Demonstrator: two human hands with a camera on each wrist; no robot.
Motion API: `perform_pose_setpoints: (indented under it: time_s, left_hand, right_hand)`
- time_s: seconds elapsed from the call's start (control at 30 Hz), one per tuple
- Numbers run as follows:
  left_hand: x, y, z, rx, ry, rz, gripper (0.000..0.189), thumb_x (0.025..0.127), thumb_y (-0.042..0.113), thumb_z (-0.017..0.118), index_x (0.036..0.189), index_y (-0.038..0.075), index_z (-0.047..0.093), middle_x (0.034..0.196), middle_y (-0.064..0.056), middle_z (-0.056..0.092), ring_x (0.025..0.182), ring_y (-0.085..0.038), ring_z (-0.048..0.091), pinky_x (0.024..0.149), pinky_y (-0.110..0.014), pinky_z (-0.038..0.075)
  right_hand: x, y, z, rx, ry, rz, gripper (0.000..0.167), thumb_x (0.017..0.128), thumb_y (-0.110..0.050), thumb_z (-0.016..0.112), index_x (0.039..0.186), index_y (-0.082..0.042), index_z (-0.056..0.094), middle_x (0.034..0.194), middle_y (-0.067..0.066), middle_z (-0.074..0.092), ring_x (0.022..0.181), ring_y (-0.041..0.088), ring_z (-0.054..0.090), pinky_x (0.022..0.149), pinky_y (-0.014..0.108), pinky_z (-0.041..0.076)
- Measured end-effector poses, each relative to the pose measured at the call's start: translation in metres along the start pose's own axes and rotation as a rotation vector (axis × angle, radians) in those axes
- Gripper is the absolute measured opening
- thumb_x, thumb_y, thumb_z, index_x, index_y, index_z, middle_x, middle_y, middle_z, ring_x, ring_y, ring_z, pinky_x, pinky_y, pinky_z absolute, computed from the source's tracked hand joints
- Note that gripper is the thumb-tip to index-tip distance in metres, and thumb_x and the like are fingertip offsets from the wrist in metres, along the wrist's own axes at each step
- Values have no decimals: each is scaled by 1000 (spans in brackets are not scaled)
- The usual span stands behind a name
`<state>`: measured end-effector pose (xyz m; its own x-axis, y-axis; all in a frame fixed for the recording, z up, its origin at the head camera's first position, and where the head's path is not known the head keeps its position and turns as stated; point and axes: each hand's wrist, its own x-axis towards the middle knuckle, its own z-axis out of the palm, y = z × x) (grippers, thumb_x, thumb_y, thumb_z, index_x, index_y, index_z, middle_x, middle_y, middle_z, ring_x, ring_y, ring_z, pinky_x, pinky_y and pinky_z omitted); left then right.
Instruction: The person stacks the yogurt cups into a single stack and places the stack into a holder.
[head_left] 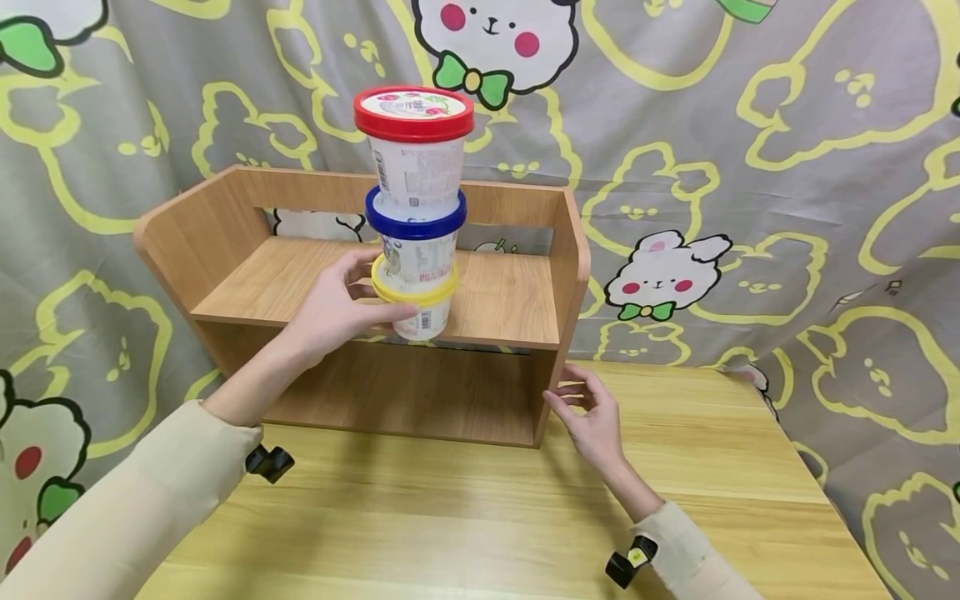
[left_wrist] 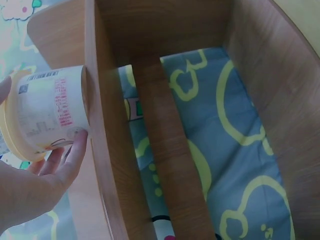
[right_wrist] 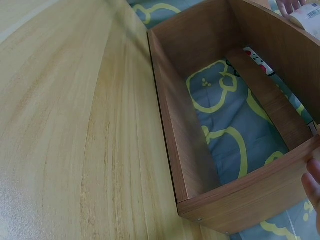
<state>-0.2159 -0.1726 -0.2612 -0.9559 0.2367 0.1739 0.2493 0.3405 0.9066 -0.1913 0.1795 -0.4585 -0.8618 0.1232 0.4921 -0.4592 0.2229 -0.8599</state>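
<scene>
Three white tubs stand in one upright stack: a red-lidded tub [head_left: 420, 167] on top, a blue-lidded tub [head_left: 423, 254] in the middle, a yellow-lidded tub [head_left: 431, 321] lowest. My left hand [head_left: 337, 300] grips the lowest tub from its left side, thumb across the front below the lid. In the left wrist view, fingers [left_wrist: 75, 157] curve under that white tub [left_wrist: 52, 107], whose base is right at the shelf board's front edge. The wooden shelf [head_left: 480, 287] has two levels. My right hand [head_left: 596, 421] touches its right side panel with loosely bent fingers.
The shelf stands on a light wood table [head_left: 450, 517] against a grey curtain [head_left: 675, 167] with yellow and white cartoon animals. A raised back rail [head_left: 300, 179] and side panels border its upper level. The table's right edge meets more curtain.
</scene>
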Motion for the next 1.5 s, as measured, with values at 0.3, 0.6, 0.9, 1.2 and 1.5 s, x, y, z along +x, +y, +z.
perform_pose_setpoints:
  time_s: [0.3,0.6,0.9,1.2,1.5]
  left_hand:
    - [11,-6,-3,63,27,-33,86,90,34,85,159,14,38,149,-10,56,123,-25,66,92,-24,57]
    - [19,-8,-1,87,44,-62,88,90,38,84,161,16,36,152,-10,53,129,-29,63,96,-33,56]
    - [27,-8,1,92,50,-67,91,90,42,84,161,15,33,155,-11,51,129,-30,62,100,-37,55]
    - [30,-8,3,87,42,-63,93,90,43,83,162,15,32,156,-13,49,130,-31,60,103,-39,54]
    - [23,-12,-4,11,48,-60,92,93,37,81,165,18,26,161,-13,43,141,-31,55,115,-46,52]
  right_hand:
    - [0,0,0,-2,6,-5,43,86,8,81,126,3,67,113,20,72,90,-2,71,78,14,61]
    - [-2,-1,1,-6,4,-7,41,87,7,80,126,2,67,112,17,73,90,0,71,79,15,61]
    - [-1,-2,0,5,0,5,43,86,7,82,126,0,68,109,-11,70,90,1,71,78,15,61]
    - [-1,-1,-1,-1,3,12,42,87,6,82,126,0,68,110,-2,72,90,0,71,79,15,61]
    - [1,-1,-1,-2,-7,-9,42,87,7,80,127,4,67,114,22,72,90,-2,70,79,14,61]
